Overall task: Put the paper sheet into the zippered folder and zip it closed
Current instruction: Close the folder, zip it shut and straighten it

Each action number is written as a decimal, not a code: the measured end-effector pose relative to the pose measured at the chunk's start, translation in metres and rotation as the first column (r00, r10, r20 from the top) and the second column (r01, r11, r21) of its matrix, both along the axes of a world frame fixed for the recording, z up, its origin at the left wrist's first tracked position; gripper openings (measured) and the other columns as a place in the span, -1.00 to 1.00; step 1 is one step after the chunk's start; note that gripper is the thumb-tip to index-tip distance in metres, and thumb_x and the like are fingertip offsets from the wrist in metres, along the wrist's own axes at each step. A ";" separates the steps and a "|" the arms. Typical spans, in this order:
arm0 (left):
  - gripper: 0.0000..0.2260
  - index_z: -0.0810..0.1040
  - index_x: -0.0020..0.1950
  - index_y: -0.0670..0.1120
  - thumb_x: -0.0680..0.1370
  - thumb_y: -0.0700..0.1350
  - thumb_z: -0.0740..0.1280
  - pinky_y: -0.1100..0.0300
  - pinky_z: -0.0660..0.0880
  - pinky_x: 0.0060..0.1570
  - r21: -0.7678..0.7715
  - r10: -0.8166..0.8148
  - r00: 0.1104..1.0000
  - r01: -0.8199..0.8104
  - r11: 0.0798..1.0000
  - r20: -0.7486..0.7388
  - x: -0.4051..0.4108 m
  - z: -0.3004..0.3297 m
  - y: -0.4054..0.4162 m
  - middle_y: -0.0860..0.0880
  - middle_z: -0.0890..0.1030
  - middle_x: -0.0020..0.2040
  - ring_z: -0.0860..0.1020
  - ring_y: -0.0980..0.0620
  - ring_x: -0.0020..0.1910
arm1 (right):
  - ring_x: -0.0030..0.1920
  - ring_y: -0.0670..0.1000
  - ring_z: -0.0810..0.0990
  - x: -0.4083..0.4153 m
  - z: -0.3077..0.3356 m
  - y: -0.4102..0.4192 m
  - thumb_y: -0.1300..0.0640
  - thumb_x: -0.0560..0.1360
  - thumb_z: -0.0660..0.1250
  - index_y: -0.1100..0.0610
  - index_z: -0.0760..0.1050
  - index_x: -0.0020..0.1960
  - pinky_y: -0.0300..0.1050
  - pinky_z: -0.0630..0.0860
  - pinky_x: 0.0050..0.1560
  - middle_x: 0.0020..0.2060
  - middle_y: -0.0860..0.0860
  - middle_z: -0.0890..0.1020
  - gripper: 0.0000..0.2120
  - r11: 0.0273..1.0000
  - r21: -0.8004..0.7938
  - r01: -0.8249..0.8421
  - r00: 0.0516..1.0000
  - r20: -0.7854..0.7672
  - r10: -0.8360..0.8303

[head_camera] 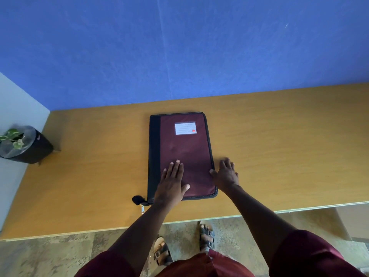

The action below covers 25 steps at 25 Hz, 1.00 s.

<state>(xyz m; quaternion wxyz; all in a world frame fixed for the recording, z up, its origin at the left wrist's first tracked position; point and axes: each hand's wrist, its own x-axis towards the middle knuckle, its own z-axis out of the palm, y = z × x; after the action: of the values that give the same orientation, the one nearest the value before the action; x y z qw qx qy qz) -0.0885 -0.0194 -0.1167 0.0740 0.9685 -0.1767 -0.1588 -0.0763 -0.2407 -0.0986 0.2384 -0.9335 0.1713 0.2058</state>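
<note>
Flat rectangular maroon fabric folder [185, 154], wooden table [279, 136]

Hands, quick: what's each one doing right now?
Left hand: open, flat on the folder.
Right hand: open, on the table beside the folder's edge.

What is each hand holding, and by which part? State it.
Nothing is gripped. The left hand presses flat on the zippered folder cover; the right hand rests open on the table, thumb touching the folder's right edge.
</note>
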 end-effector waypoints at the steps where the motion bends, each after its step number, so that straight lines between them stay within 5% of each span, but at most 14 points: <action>1: -0.28 -0.17 0.62 -0.12 0.64 0.19 0.11 0.00 -0.16 0.56 0.003 -0.001 1.000 0.001 1.000 -0.002 -0.006 0.001 0.013 -0.07 -0.19 0.63 -0.20 -0.07 0.61 | 0.52 0.19 0.09 -0.005 0.000 0.011 -0.10 0.58 0.22 0.21 0.19 0.51 0.24 0.23 0.43 0.55 0.11 0.10 -0.38 1.000 0.009 0.030 1.000 -0.002 -0.030; 8: -0.33 -0.19 0.62 -0.08 0.67 0.15 0.08 0.03 -0.08 0.58 -0.032 -0.030 0.999 0.029 0.999 -0.017 -0.034 0.007 0.083 -0.03 -0.23 0.62 -0.22 -0.01 0.60 | 0.57 0.20 0.01 -0.044 0.001 0.066 0.01 0.57 0.29 0.25 -0.08 0.58 0.17 0.09 0.51 0.58 0.15 0.03 -0.22 0.987 0.010 0.163 0.986 0.032 -0.163; 12: -0.35 -0.15 0.63 0.01 0.67 0.11 0.14 0.06 0.23 0.50 -0.096 -0.003 0.998 -0.003 0.995 -0.065 -0.044 0.007 0.120 0.03 -0.18 0.63 -0.07 0.00 0.61 | 0.58 0.23 -0.07 -0.060 0.004 0.095 0.05 0.59 0.25 0.24 -0.07 0.58 0.15 0.02 0.55 0.58 0.20 -0.05 -0.27 0.992 -0.107 0.065 0.995 0.088 -0.055; 15: -0.37 -0.06 0.63 0.05 0.65 0.06 0.21 0.06 0.38 0.37 -0.109 0.042 0.995 -0.052 0.993 -0.091 -0.051 0.005 0.145 0.04 -0.04 0.64 0.08 0.01 0.59 | 0.55 0.23 0.03 -0.067 0.007 0.119 0.06 0.58 0.27 0.23 0.04 0.56 0.14 0.08 0.53 0.56 0.17 0.07 -0.32 0.989 -0.141 -0.054 0.986 0.146 0.075; 20: -0.54 0.40 0.49 0.03 0.61 -0.23 0.28 0.12 0.41 0.31 -0.231 0.086 0.994 -0.098 0.968 -0.062 -0.056 0.004 0.167 0.06 0.37 0.49 0.35 0.04 0.45 | 0.25 0.14 0.38 -0.081 0.006 0.166 0.17 0.53 0.30 0.15 0.38 0.32 0.07 0.42 0.23 0.28 0.08 0.42 -0.63 0.976 -0.139 -0.168 0.938 0.281 0.202; 25: -0.71 0.63 0.24 -0.06 0.56 -0.27 0.34 0.10 0.50 0.10 -0.270 0.092 0.996 -0.088 0.959 0.001 -0.053 0.005 0.169 0.02 0.58 0.20 0.50 0.00 0.21 | 0.00 0.06 0.52 -0.092 0.001 0.202 0.16 0.53 0.34 0.14 0.46 0.09 -0.07 0.53 -0.11 0.04 0.03 0.49 -0.83 0.968 -0.003 -0.252 0.924 0.297 0.241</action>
<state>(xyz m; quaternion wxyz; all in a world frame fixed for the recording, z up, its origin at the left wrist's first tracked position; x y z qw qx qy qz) -0.1416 0.1493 -0.1119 0.2113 0.9575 -0.1529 -0.1233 -0.1682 -0.0386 -0.0974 0.2501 -0.9634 0.0115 0.0954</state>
